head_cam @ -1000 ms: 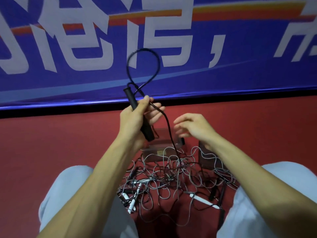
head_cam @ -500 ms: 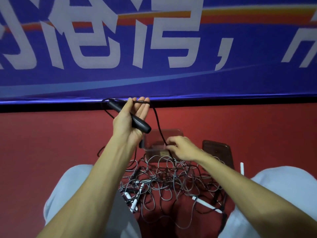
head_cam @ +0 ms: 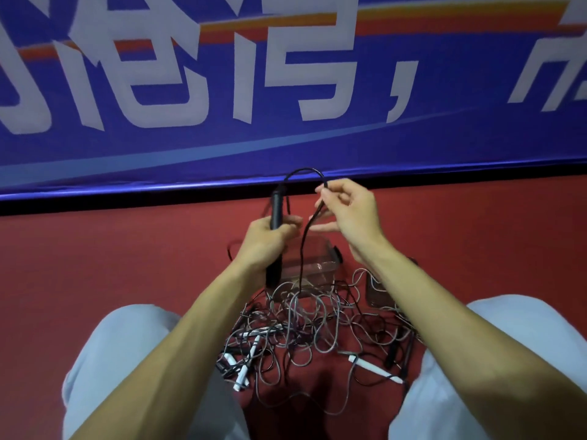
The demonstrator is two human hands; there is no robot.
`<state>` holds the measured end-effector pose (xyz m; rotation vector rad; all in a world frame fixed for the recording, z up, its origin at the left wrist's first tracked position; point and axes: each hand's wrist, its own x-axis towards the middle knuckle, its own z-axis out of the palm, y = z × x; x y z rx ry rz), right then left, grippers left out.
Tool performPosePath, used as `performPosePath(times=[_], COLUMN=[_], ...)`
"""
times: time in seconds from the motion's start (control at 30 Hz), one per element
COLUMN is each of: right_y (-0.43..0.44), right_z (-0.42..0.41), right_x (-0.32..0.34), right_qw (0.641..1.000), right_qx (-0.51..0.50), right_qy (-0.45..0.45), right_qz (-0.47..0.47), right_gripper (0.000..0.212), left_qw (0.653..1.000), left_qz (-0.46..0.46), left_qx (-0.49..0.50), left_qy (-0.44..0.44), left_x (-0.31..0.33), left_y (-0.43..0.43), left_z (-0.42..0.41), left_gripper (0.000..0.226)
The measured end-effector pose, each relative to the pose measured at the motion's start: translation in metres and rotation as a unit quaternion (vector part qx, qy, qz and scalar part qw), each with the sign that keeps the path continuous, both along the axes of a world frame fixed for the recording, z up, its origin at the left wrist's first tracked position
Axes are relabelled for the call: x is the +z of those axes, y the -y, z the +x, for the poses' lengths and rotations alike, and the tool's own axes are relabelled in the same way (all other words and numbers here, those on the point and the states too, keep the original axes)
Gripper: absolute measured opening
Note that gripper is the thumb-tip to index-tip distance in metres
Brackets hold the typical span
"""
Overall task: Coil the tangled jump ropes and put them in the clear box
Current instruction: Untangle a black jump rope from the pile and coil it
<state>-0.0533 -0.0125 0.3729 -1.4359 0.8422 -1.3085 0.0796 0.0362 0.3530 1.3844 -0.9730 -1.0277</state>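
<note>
Left hand (head_cam: pixel 265 239) grips black handle (head_cam: pixel 276 206); right hand (head_cam: pixel 351 214) pinches its cord (head_cam: pixel 304 246), looping. Clear box (head_cam: pixel 313 265) appears unfilled; tangled pile (head_cam: pixel 305 325) on floor remains. Early stage.
</note>
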Motion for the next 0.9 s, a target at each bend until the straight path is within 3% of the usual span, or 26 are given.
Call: performPosePath(times=[0.2, 0.3, 0.43, 0.53, 0.63, 0.73, 0.9], right_y=[0.001, 0.008, 0.015, 0.019, 0.019, 0.014, 0.012], right_z=[-0.016, -0.024, -0.029, -0.035, -0.037, -0.030, -0.016], right_x=[0.019, 0.018, 0.013, 0.011, 0.008, 0.002, -0.026], right_qw=[0.990, 0.983, 0.969, 0.959, 0.971, 0.988, 0.960], right_qx=[-0.007, -0.020, -0.026, -0.036, -0.014, 0.035, 0.179], right_qy=[0.137, 0.160, 0.181, 0.193, 0.128, -0.035, -0.155], right_qz=[0.036, 0.084, 0.167, 0.206, 0.203, 0.149, 0.148], right_gripper=[0.012, 0.010, 0.015, 0.022, 0.026, 0.020, 0.044], left_qw=[0.988, 0.977, 0.985, 0.993, 0.986, 0.975, 0.924], left_qz=[0.056, 0.060, 0.007, -0.050, -0.090, -0.123, -0.176], left_qx=[-0.134, -0.200, -0.167, -0.096, -0.057, -0.037, -0.029], left_qy=[0.053, 0.042, 0.043, -0.052, -0.127, -0.180, -0.339], left_x=[-0.009, -0.014, -0.011, 0.002, 0.017, 0.030, 0.043], left_y=[-0.005, -0.008, -0.010, -0.011, -0.013, -0.016, -0.012], left_z=[-0.010, -0.016, -0.024, -0.024, -0.020, -0.014, -0.001], left_gripper=[0.015, 0.011, 0.011, 0.006, 0.005, 0.009, 0.013])
